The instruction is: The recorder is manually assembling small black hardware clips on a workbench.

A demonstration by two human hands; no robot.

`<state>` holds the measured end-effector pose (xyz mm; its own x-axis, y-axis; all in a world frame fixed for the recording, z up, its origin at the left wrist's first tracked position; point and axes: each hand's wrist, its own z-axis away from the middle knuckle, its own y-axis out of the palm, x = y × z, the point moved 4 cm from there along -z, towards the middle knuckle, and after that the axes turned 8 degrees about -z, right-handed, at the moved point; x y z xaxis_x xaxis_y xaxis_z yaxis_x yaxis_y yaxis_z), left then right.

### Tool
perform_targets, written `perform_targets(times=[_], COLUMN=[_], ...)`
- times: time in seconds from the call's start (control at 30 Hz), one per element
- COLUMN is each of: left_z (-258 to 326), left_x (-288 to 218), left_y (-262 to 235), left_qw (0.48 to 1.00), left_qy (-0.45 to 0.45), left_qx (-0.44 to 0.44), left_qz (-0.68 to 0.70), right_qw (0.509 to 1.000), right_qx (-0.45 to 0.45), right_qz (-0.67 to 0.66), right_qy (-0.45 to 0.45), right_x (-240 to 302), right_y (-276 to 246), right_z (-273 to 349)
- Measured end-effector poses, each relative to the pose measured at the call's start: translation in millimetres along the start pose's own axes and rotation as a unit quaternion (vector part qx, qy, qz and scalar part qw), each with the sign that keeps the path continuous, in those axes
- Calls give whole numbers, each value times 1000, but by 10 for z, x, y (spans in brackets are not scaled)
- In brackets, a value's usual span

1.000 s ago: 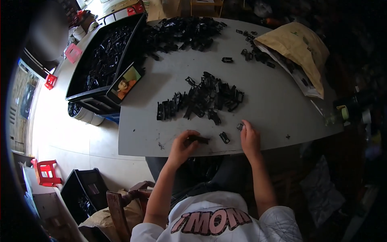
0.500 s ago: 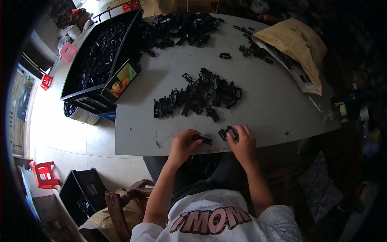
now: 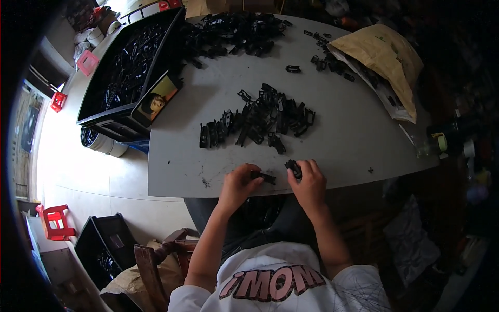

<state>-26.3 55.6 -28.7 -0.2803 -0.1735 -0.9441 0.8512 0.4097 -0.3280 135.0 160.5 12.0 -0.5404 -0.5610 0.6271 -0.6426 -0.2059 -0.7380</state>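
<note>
Near the front edge of the grey table (image 3: 182, 171), my left hand (image 3: 240, 186) is closed on a long black plastic part (image 3: 264, 178), its free end pointing right. My right hand (image 3: 310, 183) pinches a second, shorter black plastic piece (image 3: 293, 168) between thumb and fingers. A small gap separates the two pieces. Just beyond my hands lies a loose pile of black plastic parts (image 3: 267, 117), with several standing side by side at its left end. The finer shape of the held pieces is too small and dark to make out.
A black crate (image 3: 117, 122) full of black parts stands at the left, with a phone (image 3: 156, 101) leaning on it. A bigger heap (image 3: 234, 34) lies at the back. An open brown paper bag (image 3: 382, 54) lies at the right, small parts (image 3: 332, 62) by its mouth.
My right hand has shifted slightly left, and its piece now sits more upright. The left hand keeps its hold with little movement. The phone's picture is different.
</note>
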Motion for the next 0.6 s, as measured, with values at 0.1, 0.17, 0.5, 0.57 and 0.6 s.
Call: perform_targets(times=[0.1,0.17,0.5,0.57,0.6], left_z=[3,6,14,16,15], left_x=[-51,-48,0,-12,-19], left_y=[-15,-21,11,29,26], left_qw=[998,998,998,998,998], left_qy=[-33,-34,-33,-17,-16], left_qx=[39,40,48,54,53], left_qz=[-43,-44,-20,13,13], right_qw=[1000,995,977,975,973], right_qx=[8,33,131,141,152], right_qz=[29,90,-136,-137,-137], right_qy=[7,38,-95,-102,-108], right_x=[-27,-74,222,225,231], right_y=[66,140,167,213,233], right_z=[0,4,-11,10,15])
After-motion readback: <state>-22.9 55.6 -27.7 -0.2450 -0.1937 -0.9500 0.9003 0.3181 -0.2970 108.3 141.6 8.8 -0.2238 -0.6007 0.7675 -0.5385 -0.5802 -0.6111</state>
